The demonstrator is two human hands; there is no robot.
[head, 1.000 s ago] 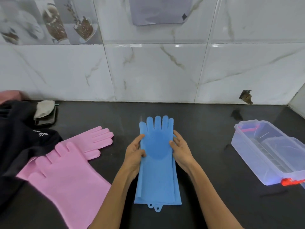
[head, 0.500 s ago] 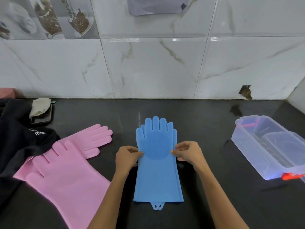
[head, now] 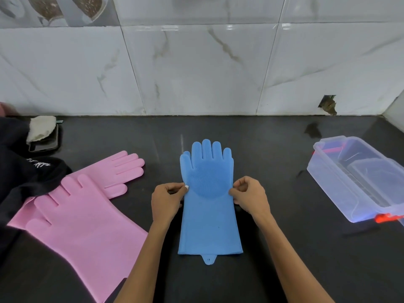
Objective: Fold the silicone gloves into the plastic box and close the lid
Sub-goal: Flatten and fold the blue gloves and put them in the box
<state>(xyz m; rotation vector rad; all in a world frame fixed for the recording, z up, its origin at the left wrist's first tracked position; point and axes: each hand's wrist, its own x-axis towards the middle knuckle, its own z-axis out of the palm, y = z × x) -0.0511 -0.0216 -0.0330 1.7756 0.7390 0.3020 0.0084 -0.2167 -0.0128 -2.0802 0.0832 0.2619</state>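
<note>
Blue silicone gloves [head: 209,217] lie stacked flat in the middle of the black counter, fingers pointing to the wall, a bristled round patch on the palm. My left hand [head: 167,200] pinches the stack's left edge at palm height. My right hand [head: 251,196] pinches the right edge opposite it. Two pink silicone gloves [head: 83,217] lie overlapping at the left. The clear plastic box [head: 341,184] stands open at the right with a red latch [head: 385,218] at its near end.
A black garment [head: 19,178] is heaped at the far left, partly over the pink gloves. A phone with a pale cloth [head: 41,129] on it lies near the tiled wall. The wall runs along the counter's back edge.
Both hands slid from flat beside the blue gloves' palm down to its sides and closed into pinches on the edges. The view shifted slightly closer.
</note>
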